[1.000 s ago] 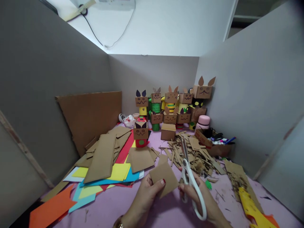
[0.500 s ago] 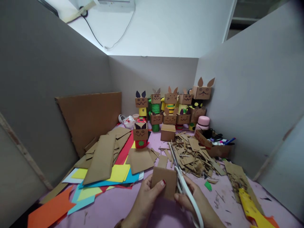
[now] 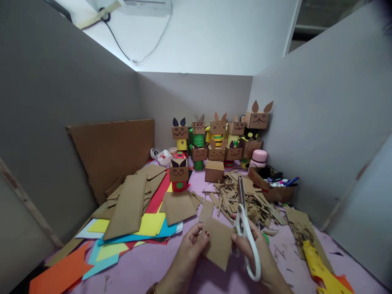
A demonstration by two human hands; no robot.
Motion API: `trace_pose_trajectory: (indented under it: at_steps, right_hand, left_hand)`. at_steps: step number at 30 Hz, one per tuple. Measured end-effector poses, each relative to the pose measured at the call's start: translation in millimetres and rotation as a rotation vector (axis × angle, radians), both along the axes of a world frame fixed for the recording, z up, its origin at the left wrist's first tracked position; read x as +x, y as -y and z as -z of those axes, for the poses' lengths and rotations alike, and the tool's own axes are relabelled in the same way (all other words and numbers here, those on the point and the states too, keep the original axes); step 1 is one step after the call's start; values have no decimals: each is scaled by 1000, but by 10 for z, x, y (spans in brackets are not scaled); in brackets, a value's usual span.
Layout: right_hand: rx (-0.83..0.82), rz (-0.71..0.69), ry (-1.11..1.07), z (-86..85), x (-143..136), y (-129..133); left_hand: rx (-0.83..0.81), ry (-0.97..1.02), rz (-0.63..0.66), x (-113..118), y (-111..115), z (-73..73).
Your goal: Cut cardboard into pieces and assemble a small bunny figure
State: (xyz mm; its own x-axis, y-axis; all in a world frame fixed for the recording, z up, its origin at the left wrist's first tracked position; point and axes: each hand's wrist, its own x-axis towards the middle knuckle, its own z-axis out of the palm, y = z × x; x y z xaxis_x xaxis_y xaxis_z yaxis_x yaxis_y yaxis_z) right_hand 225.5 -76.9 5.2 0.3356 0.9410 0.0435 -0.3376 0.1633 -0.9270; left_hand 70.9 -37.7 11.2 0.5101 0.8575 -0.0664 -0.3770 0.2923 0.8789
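My left hand (image 3: 193, 248) pinches a square piece of brown cardboard (image 3: 219, 244) by its left side, thumb on top. White-handled scissors (image 3: 246, 237) are in my right hand (image 3: 260, 255), the blades pointing up and away and looking closed. The right thumb and fingers also reach the right edge of the cardboard, apparently touching it. Just beyond the held piece lies a small cardboard rectangle (image 3: 207, 210) on the purple tablecloth. A heap of cardboard scraps (image 3: 235, 196) sits behind the scissors.
Cardboard figures with animal faces (image 3: 179, 170) and a plain cardboard box (image 3: 214, 171) stand at the back. Cardboard sheets (image 3: 127, 208) and coloured paper (image 3: 150, 224) lie left. A yellow glue gun (image 3: 321, 269), a box of pens (image 3: 280, 192) and a pink bottle (image 3: 258, 158) are right.
The scissors have come away from the cardboard's right edge and now point more upright. The cardboard has turned in my hands, with a corner now pointing down towards me.
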Motion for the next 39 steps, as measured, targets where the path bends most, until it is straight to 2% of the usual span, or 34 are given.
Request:
trace_pose_trajectory:
  at_steps: [4,8,12,15,19,24,28,35,39]
  right_hand:
    - [4,147,-88,-33,25,-32]
    - [34,122,-24,-27,31,-49]
    - [16,79,144,6,4,-42]
    - [-13,45,186,3,-28,-16]
    - [-11,56,202,-3,-43,6]
    - [13,69,189,39,-4,-18]
    - [60,59,134,60,49,-41]
    - [166,38,-40,25,104,-9]
    - [155,-15,-117,13,118,6]
  left_hand:
    - [48,-55,31,17,-61,89]
    - [104,-116,5,20,-52,98]
    - [158,-108,-238,-5,-74,53]
    - [195,-109,-418,-42,-178,-1]
    - [273,-64,-535,-87,-382,-110]
    - [323,-35,-593,-60,-510,-284]
    - [327,-45,-498,51,-386,-339]
    - [253,-42,-245,228,-37,-112]
    - [167,8,-50,218,64,-83]
